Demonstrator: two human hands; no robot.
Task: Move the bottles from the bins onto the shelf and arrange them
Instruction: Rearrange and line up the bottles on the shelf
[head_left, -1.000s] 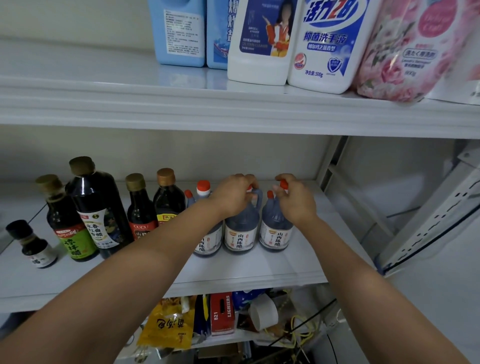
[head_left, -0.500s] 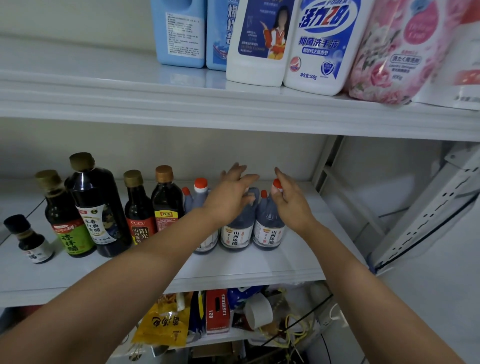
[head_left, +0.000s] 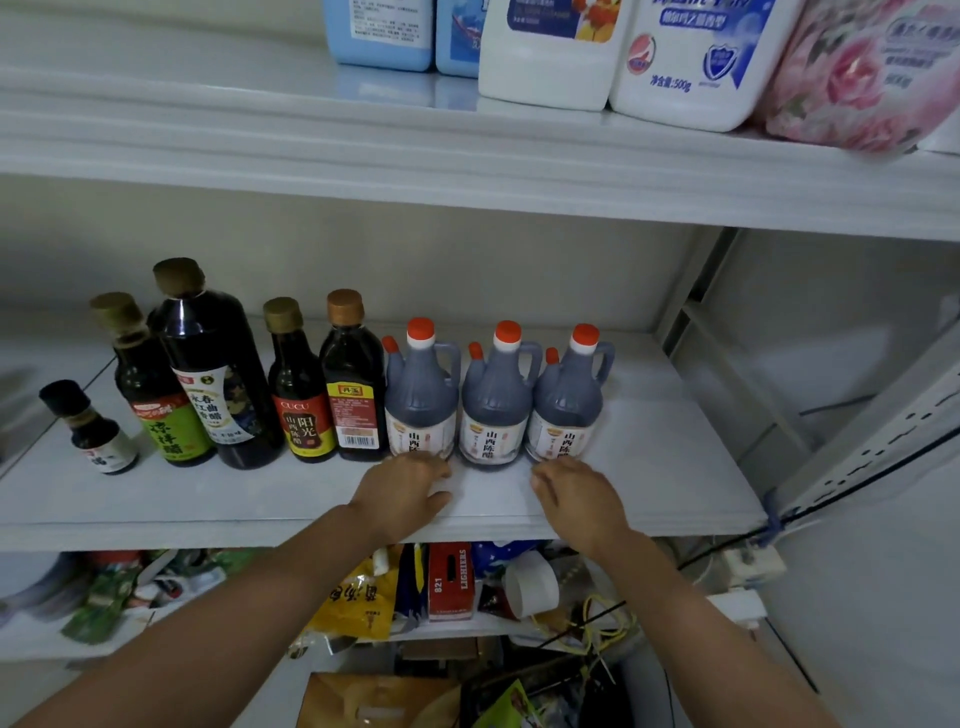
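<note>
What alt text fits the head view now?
Open and empty, the left hand and right hand sit before three orange-capped vinegar jugs lined up on the middle shelf, right of five dark sauce bottles. Detergent bottles stand on the upper shelf.

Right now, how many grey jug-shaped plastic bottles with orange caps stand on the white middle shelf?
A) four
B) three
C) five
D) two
B: three grey jug-shaped bottles stand side by side on the white middle shelf, to the right of the dark glass bottles.
</note>
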